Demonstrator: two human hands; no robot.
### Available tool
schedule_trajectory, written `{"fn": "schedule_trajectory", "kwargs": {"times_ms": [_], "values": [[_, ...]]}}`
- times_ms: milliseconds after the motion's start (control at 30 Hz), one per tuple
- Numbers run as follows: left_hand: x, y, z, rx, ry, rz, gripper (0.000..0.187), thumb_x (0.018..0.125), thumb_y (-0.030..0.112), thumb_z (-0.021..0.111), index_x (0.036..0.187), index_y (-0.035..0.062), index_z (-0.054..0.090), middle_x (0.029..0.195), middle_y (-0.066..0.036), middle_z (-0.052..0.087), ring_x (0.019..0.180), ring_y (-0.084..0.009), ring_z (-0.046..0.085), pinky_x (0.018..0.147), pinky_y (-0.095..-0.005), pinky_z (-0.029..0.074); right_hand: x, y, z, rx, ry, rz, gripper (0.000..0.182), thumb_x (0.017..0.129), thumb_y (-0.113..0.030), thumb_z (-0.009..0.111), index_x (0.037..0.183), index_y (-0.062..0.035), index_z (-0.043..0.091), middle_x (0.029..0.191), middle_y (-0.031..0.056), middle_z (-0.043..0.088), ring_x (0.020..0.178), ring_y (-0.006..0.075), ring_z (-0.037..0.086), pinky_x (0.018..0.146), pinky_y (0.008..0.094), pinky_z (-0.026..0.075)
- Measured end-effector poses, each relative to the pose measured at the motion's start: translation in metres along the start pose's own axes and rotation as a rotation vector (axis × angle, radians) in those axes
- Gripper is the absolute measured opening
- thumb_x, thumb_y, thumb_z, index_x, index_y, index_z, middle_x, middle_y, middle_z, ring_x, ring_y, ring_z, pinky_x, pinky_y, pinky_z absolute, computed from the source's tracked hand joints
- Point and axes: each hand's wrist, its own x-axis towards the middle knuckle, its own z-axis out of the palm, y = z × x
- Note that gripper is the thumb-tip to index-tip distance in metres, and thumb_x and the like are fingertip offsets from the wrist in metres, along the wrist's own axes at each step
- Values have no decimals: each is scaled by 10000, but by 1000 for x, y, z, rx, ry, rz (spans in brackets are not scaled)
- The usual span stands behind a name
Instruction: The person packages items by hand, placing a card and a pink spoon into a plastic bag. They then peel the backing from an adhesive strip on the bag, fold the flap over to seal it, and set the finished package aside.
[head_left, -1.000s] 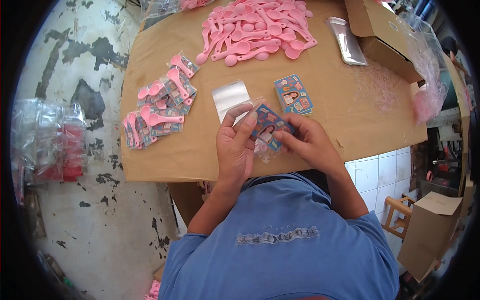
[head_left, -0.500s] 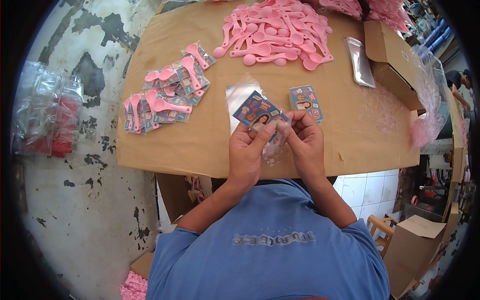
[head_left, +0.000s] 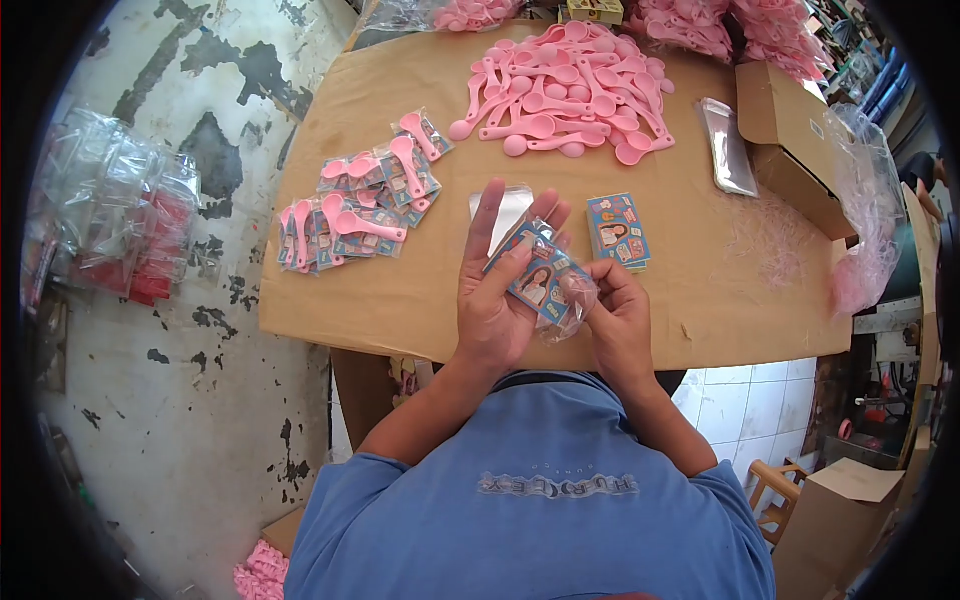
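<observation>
A blue printed card sits in a clear plastic bag between my hands, low over the table's near side. My left hand lies behind it, fingers stretched upward, with the thumb pressing the card against them. At the bag's lower right end, my right hand pinches the plastic between thumb and fingers. Just beyond my left hand lies a stack of clear bags, partly covered by the fingers. A stack of the same printed cards rests right of it, close above my right hand.
Pink measuring spoons form a large heap at the far side. Bagged cards with pink spoons lie on the left. A cardboard box and a pack of clear bags stand at the right. Paper covers the table.
The card is now inside the bag, where before it stuck out. My left fingers have straightened behind it. My right hand has moved slightly down and right. The view has shifted a little.
</observation>
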Motion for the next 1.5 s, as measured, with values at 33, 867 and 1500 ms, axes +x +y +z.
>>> {"fn": "schedule_trajectory", "kwargs": {"times_ms": [33,867,1500], "values": [[0,-1,1,-22,1,-4,686,1037,-7,481,1647,221,266,1555,-251,465,1441,-343,484,1177,-480,456,-3,-6,8,26,15,14,157,999,-109,709,1106,-12,646,917,28,707,753,67,654,648,219,526],[18,31,-70,-237,327,16,352,1093,223,575,1414,82,540,948,-31,640,851,-121,628,875,-321,552,91,-100,-60,-1261,88,-513,165,964,-67,689,1121,-35,725,999,98,736,760,197,664,613,317,526],[19,38,-57,-112,280,261,408,1076,339,605,1387,80,551,1071,-65,672,988,-193,645,1010,-401,522,99,-91,-135,-1294,37,-409,170,948,-133,733,1065,-15,697,850,87,705,747,212,659,679,332,509]]}}
